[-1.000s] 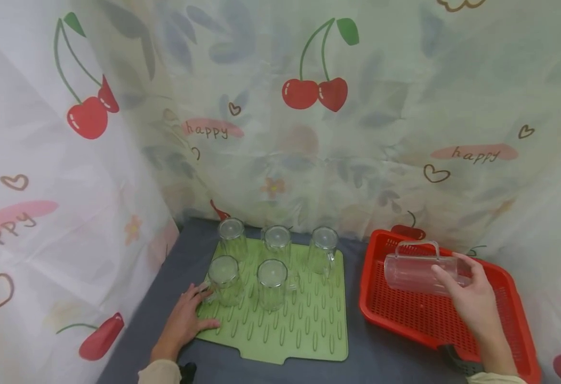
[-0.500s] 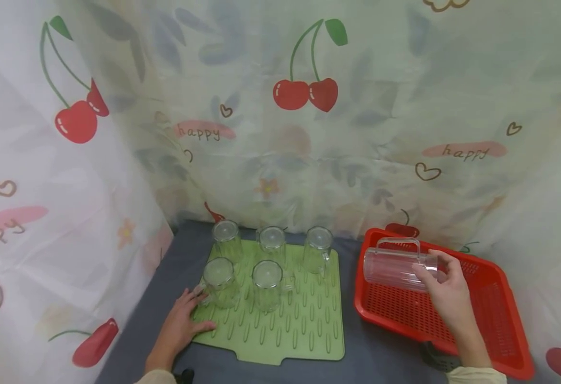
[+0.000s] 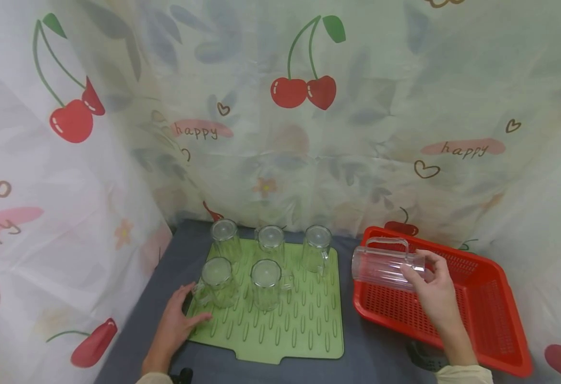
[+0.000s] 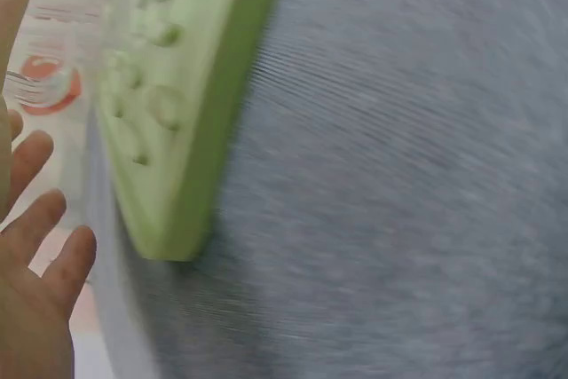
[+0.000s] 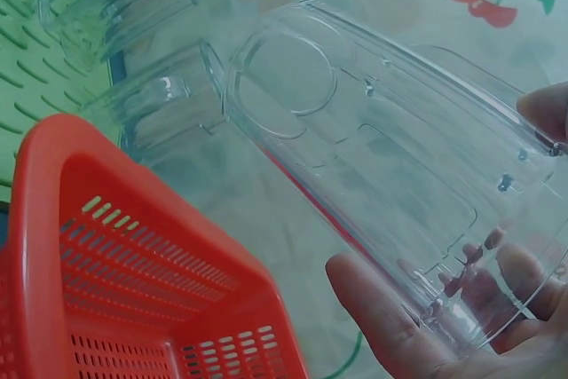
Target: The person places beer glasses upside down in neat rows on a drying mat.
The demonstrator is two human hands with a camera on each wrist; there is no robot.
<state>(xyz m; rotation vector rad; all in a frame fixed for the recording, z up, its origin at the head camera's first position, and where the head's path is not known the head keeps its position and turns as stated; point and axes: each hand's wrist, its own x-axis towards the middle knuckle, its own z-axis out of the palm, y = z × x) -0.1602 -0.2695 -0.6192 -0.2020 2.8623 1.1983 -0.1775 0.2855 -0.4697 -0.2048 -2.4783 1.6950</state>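
Note:
My right hand (image 3: 436,296) grips a clear mug (image 3: 381,266) near its rim end, fingers and thumb around it. The mug lies sideways in the air over the left part of the red basket, base to the left and handle on top. In the right wrist view its round base (image 5: 288,77) points toward the mat. My left hand (image 3: 172,322) is at the left edge of the green ridged mat (image 3: 304,325), fingers extended, thumb over the mat. Its fingertips are close to the handle of an upside-down mug (image 3: 220,285). The left wrist view shows spread fingers (image 4: 71,268) holding nothing.
More clear mugs stand upside down on the mat: one front centre (image 3: 267,293), and three behind, left (image 3: 226,245), middle (image 3: 271,245) and right (image 3: 316,253). The red slotted basket (image 3: 501,298) stands right of the mat. A printed curtain (image 3: 381,133) hangs behind the grey tabletop (image 3: 357,346).
My right hand has carried the mug leftward over the basket, toward the mat. My left hand has drawn slightly back from the front-left mug's handle. The head view has shifted a little.

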